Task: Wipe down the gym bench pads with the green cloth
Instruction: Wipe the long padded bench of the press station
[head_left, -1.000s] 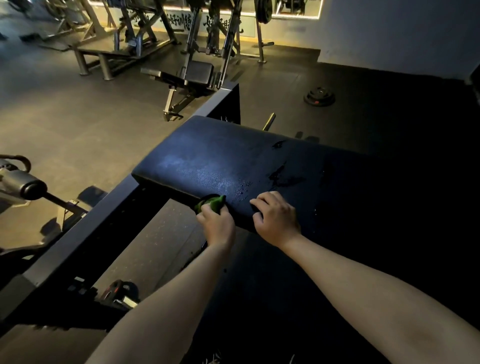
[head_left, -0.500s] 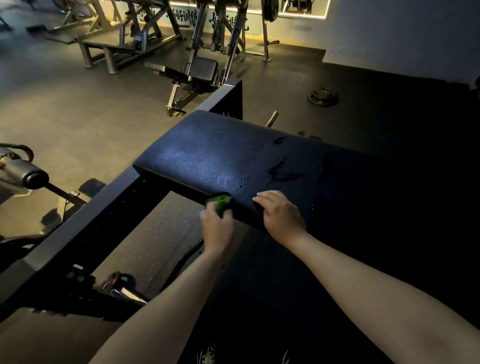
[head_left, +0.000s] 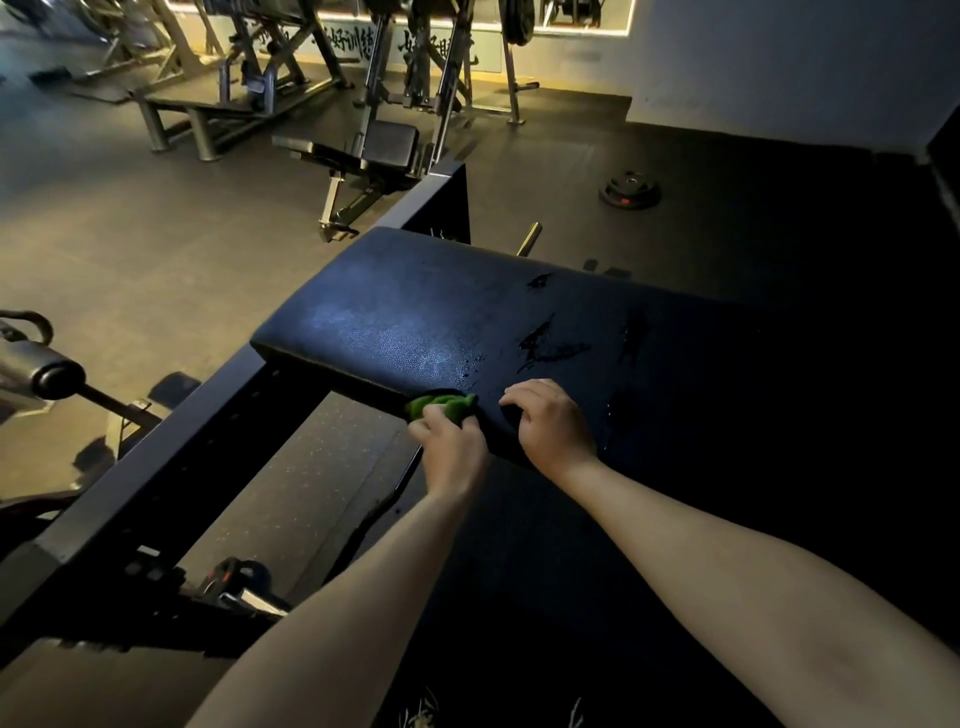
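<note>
Padding on the bench pad is dark, pebbled and glossy under your head light, with wet streaks toward its right half. Your left hand grips the green cloth, bunched against the near edge of this surface. Your right hand rests just beside it, fingers curled loosely on the pad, holding nothing. A dark steel frame runs along the left. Far across the floor lie a weight plate and another bench.
</note>
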